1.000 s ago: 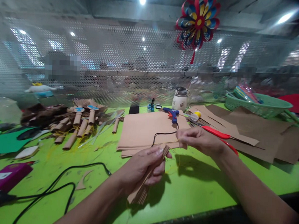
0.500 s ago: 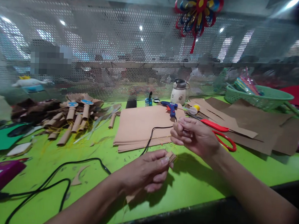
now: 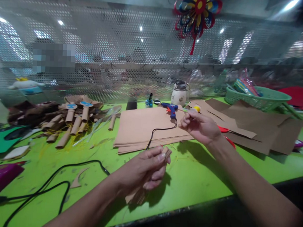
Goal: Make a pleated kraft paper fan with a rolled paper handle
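My left hand (image 3: 152, 166) is closed around a narrow bundle of pleated brown paper (image 3: 167, 154), low over the green table. One end of the paper sticks out past the thumb, and the other fans out below the palm. Near that upper end a thin yellow thread (image 3: 173, 158) loops over the tabletop. Raised to the right, my right hand (image 3: 198, 125) has its fingers curled in a pinch. Whatever is between those fingertips is too small to make out. Behind both hands lies a stack of brown paper sheets (image 3: 138, 126), with a blue glue gun (image 3: 172, 109) on it.
A black cable (image 3: 85, 162) snakes across the left of the table (image 3: 94, 197). Several paper pieces with rolled handles (image 3: 76, 124) are heaped at the back left. Red-handled scissors (image 3: 223, 129) lie partly behind my right hand. Farther back stand a bottle (image 3: 179, 94) and a green basket (image 3: 261, 95).
My right hand has moved slightly right and up, away from the left hand. The left hand has shifted a little left, and more pleated paper shows below it.
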Demonstrator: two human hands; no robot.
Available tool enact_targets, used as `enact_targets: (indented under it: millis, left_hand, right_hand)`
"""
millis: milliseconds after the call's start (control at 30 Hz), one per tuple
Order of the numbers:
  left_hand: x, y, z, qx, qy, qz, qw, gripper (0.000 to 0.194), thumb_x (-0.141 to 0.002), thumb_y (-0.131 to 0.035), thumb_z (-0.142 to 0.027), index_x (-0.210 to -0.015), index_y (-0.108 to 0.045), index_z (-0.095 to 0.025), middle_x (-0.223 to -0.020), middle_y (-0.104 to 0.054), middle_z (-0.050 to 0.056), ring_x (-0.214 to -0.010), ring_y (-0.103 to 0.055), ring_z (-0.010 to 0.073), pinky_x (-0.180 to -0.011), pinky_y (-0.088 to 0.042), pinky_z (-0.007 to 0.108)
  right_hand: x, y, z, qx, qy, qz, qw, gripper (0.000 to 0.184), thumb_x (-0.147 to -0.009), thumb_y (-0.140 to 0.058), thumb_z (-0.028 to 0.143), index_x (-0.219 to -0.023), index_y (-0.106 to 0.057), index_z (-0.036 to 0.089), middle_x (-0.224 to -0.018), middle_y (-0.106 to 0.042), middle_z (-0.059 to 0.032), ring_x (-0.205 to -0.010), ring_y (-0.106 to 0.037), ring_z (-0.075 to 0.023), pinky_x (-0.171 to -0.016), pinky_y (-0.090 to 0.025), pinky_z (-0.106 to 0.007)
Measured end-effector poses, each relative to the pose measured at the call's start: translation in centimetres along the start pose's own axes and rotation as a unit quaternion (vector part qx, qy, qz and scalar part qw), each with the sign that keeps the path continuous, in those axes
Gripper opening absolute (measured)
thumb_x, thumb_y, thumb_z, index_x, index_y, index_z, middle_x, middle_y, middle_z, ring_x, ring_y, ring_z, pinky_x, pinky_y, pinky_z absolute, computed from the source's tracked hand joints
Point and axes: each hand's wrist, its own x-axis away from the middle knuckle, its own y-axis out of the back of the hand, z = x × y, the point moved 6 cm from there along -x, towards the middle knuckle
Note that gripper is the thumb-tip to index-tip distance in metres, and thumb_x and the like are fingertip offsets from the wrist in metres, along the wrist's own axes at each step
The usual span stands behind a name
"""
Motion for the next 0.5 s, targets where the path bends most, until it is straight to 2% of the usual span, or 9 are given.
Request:
enact_targets:
  millis: [67, 167, 267, 333, 400, 500]
  left_hand:
    - [0.1, 0.6, -1.1, 0.014, -0.050, -0.026, 0.998, 0.016, -0.097, -0.037, -0.029, -0.092, -0.048, -0.018, -0.057, -0.045, -0.004, -0.039, -0.038, 0.0062, -0.037, -0.028, 0.016]
    - [0.8, 2.4, -3.9, 0.032, -0.161, -0.116, 0.980, 0.021, -0.098, -0.034, -0.027, -0.094, -0.051, -0.017, -0.060, -0.050, -0.001, -0.042, -0.046, 0.0084, -0.039, -0.034, 0.017]
    - [2.1, 4.8, -6.7, 0.083, -0.267, -0.237, 0.930, 0.017, -0.097, -0.035, -0.022, -0.092, -0.051, -0.017, -0.061, -0.052, 0.000, -0.047, -0.051, 0.0100, -0.043, -0.040, 0.017]
    - [3.0, 6.6, -7.5, 0.131, -0.293, -0.329, 0.888, 0.016, -0.097, -0.035, -0.022, -0.091, -0.050, -0.017, -0.060, -0.053, 0.001, -0.051, -0.055, 0.0113, -0.045, -0.043, 0.017]
    - [3.4, 7.9, -7.5, 0.165, -0.290, -0.390, 0.858, 0.015, -0.096, -0.036, -0.021, -0.090, -0.049, -0.017, -0.060, -0.055, 0.001, -0.052, -0.057, 0.0123, -0.046, -0.046, 0.018]
    - [3.5, 8.9, -7.3, 0.175, -0.287, -0.424, 0.841, 0.015, -0.097, -0.036, -0.022, -0.088, -0.047, -0.017, -0.057, -0.053, 0.000, -0.050, -0.057, 0.0128, -0.046, -0.046, 0.019]
  right_hand:
    - [-0.1, 0.1, -0.9, 0.049, -0.023, -0.002, 0.999, 0.021, -0.083, -0.058, 0.031, -0.068, -0.063, 0.017, -0.072, -0.063, -0.0053, -0.075, -0.061, -0.0168, -0.076, -0.053, -0.036]
    - [-0.3, 0.8, -2.0, 0.139, -0.036, -0.040, 0.989, 0.019, -0.079, -0.064, 0.033, -0.076, -0.070, 0.015, -0.085, -0.069, -0.0108, -0.079, -0.062, -0.0208, -0.069, -0.054, -0.036]
    - [-0.1, 0.9, -1.8, 0.218, 0.021, -0.102, 0.970, 0.015, -0.075, -0.072, 0.032, -0.081, -0.072, 0.017, -0.087, -0.068, -0.0064, -0.071, -0.056, -0.0163, -0.061, -0.050, -0.029]
    - [0.6, -0.1, -1.5, 0.253, 0.061, -0.112, 0.959, 0.014, -0.075, -0.072, 0.032, -0.080, -0.073, 0.019, -0.085, -0.068, -0.0043, -0.068, -0.053, -0.0144, -0.061, -0.048, -0.027]
    - [1.4, -2.2, -1.5, 0.290, 0.078, -0.074, 0.951, 0.017, -0.077, -0.070, 0.034, -0.078, -0.074, 0.018, -0.083, -0.069, -0.0045, -0.065, -0.052, -0.0137, -0.061, -0.047, -0.028]
    - [2.9, -6.1, -2.8, 0.331, 0.042, 0.042, 0.942, 0.024, -0.082, -0.065, 0.037, -0.081, -0.075, 0.015, -0.086, -0.070, -0.0071, -0.067, -0.056, -0.0147, -0.059, -0.047, -0.028]
